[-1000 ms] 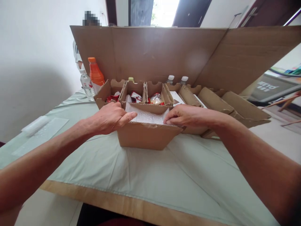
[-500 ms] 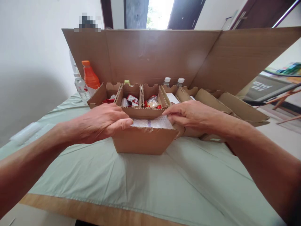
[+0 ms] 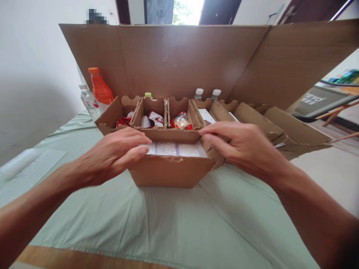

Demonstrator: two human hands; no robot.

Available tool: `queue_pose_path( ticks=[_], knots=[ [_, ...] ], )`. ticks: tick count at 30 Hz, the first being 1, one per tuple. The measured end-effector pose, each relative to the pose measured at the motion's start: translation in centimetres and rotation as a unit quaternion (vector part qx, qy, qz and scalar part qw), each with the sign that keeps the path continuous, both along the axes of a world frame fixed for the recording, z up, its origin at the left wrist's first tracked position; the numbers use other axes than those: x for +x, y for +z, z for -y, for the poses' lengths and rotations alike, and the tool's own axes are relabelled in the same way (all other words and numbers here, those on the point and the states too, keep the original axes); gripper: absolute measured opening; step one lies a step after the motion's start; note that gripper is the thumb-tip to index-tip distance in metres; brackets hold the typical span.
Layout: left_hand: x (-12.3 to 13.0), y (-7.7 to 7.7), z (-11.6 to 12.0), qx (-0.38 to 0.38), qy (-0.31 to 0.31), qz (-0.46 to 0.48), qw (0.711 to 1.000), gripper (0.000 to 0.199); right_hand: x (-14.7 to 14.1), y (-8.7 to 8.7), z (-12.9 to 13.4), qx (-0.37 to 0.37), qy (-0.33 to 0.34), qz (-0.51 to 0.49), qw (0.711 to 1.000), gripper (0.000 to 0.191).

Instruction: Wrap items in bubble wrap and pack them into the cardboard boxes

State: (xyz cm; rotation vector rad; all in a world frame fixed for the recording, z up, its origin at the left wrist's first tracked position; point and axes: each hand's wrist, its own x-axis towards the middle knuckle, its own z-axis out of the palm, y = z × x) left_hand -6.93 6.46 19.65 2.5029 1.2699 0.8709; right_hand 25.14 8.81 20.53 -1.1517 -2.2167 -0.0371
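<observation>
Two hands flank the front cardboard box (image 3: pixel 171 172), which stands on the green cloth (image 3: pixel 174 224), just in front of the row of boxes (image 3: pixel 179 133). Bubble wrap (image 3: pixel 179 150) shows at its top; we cannot make out what lies beneath. Our left hand (image 3: pixel 119 155) covers the box's left end, fingers extended and thumb tip beside the wrap; we cannot tell whether they grasp anything. Our right hand (image 3: pixel 241 147) bends near the right rear corner, thumb and fingertips close together; contact and grip there are unclear to us. Two clear bottles (image 3: pixel 199 92) are mostly hidden behind the row. The left frame edge cuts off the plastic roll (image 3: pixel 18 163). For movement, we have room between the box's front face and the wooden table edge (image 3: pixel 70 255).
</observation>
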Motion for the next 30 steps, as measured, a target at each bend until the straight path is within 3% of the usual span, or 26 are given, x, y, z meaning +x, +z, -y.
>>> queue_pose_path(
  ticks=[3,5,8,11,13,15,19,21,23,26,28,30],
  knots=[
    [-2.4,-3.4,3.8,0.044,0.131,0.101,0.985,0.032,3.3,-2.9,3.9,0.03,-0.125,-0.105,0.986,0.022],
    [-3.4,-6.7,5.1,0.002,0.208,0.153,0.966,0.04,4.5,-5.9,5.4,-0.024,-0.163,-0.154,0.974,0.03],
    [-2.9,-11.3,4.6,-0.094,0.198,0.221,0.95,0.069,3.5,-10.0,5.2,-0.142,-0.117,-0.205,0.961,0.06],
    [-0.4,-13.6,2.4,-0.154,0.134,0.293,0.934,0.077,0.4,-11.9,3.6,-0.195,-0.048,-0.254,0.946,0.065],
    [1.5,-14.1,1.7,-0.162,0.119,0.335,0.92,0.075,-1.1,-12.2,3.4,-0.196,-0.038,-0.275,0.94,0.065],
    [3.0,-14.5,2.7,-0.15,0.132,0.358,0.912,0.077,-1.6,-12.3,4.7,-0.185,-0.052,-0.285,0.939,0.066],
    [3.3,-16.0,10.2,-0.129,0.181,0.347,0.911,0.076,-1.3,-13.2,10.9,-0.147,-0.075,-0.281,0.945,0.062],
    [1.8,-16.4,14.5,-0.109,0.239,0.346,0.901,0.069,-2.3,-13.5,13.4,-0.141,-0.059,-0.282,0.947,0.061],
    [-0.6,-15.7,17.0,-0.102,0.323,0.329,0.881,0.064,-4.4,-13.0,13.9,-0.146,-0.017,-0.285,0.947,0.063],
    [-3.7,-12.9,15.9,-0.085,0.404,0.277,0.868,0.058,-8.1,-11.2,10.6,-0.176,0.047,-0.285,0.941,0.067],
    [-3.9,-10.9,13.1,-0.054,0.37,0.276,0.885,0.061,-9.1,-10.0,7.8,-0.177,0.068,-0.314,0.93,0.072],
    [-2.3,-9.8,10.4,-0.011,0.29,0.319,0.902,0.069,-8.5,-9.6,6.3,-0.15,0.05,-0.348,0.924,0.072]
  ],
)
